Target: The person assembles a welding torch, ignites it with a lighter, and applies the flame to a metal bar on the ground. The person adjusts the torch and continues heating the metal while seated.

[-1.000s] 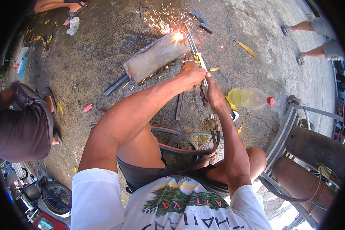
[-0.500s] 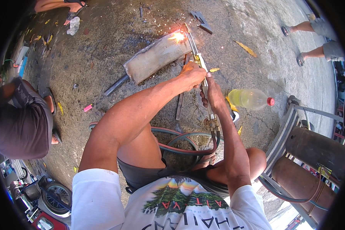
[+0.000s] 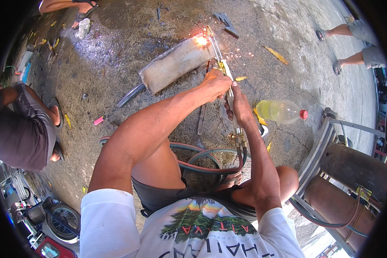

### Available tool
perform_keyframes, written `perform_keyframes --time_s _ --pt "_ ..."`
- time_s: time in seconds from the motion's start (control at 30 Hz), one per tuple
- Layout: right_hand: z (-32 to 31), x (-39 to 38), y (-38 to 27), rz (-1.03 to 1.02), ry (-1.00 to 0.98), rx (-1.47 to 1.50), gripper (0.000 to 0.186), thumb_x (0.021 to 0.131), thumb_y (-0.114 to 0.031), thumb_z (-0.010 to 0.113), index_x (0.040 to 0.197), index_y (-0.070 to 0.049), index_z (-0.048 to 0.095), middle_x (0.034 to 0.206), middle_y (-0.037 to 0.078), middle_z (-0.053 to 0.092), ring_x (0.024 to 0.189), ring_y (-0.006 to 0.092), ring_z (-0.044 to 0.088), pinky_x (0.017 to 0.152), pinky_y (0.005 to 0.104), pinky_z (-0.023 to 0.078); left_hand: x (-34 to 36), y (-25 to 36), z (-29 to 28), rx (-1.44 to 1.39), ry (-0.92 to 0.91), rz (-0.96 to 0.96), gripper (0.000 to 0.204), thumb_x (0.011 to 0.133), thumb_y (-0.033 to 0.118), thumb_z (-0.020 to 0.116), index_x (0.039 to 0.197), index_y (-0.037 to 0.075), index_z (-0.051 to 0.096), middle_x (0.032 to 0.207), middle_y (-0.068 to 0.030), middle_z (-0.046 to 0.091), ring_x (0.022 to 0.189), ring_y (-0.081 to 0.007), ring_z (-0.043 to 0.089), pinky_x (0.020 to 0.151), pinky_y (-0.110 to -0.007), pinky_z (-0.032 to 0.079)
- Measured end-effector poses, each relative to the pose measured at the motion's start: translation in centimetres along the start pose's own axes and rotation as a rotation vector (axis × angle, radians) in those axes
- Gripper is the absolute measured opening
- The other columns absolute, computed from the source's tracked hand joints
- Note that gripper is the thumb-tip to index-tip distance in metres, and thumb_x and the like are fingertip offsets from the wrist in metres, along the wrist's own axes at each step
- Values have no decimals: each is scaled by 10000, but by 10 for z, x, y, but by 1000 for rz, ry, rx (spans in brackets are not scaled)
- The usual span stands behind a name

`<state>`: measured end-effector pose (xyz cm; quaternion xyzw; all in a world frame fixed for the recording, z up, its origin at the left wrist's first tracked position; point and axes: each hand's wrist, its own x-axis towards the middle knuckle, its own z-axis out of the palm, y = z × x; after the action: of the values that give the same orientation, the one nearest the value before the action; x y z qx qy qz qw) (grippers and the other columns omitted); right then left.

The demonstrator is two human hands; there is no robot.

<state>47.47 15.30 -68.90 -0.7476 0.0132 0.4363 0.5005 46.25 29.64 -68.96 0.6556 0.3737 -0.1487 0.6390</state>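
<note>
Head view, torch: a long, silver-and-brass metal cutting torch (image 3: 226, 71) is gripped by both hands, its tip held beside an orange glow (image 3: 201, 41).
Left hand (image 3: 216, 82): closed around the torch's forward shaft.
Right hand (image 3: 241, 103): wrapped around the rear grip, thumb laid along it.
Workpiece: a grey, rectangular, box-like metal block (image 3: 176, 64) is set on rough concrete ground (image 3: 159, 101), its far right end lit.
Bar: a dark, straight metal bar (image 3: 131, 95) is seen projecting from the block's left end.
Bottle: a clear plastic, red-capped bottle (image 3: 279, 111) of yellow-green liquid is placed right of the hands.
</note>
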Motion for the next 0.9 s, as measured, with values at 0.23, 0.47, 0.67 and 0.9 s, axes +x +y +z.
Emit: perform_keyframes --time_s 0.23,0.47,0.67,0.9 --pt "0 0 -1 -14 -4 1 749 1021 -685 310 1065 19 562 631 28 492 446 121 451 398 319 387 1 1 -1 21 19 -8 244 896 196 629 781 -18 611 664 -94 564 514 -183 503 385 -371 355" --pt "1 -1 -3 -14 6 3 752 1021 -689 309 1051 17 564 629 28 493 445 126 457 398 321 389 -10 9 -4 47 -4 11 198 907 124 538 796 -29 596 616 -36 502 451 -126 438 362 -321 368" --pt "1 -2 -5 -23 1 6 737 1023 -686 309 1001 8 558 621 29 491 443 129 461 393 320 389 -1 2 -4 35 -8 12 190 900 123 545 776 -12 595 600 -19 474 452 -120 424 360 -317 360" --pt "1 0 -3 -22 0 5 731 1026 -678 305 967 7 552 614 32 490 440 129 457 391 321 387 1 0 -3 22 -12 22 186 897 112 535 769 -11 589 600 -17 468 454 -116 411 361 -320 352"
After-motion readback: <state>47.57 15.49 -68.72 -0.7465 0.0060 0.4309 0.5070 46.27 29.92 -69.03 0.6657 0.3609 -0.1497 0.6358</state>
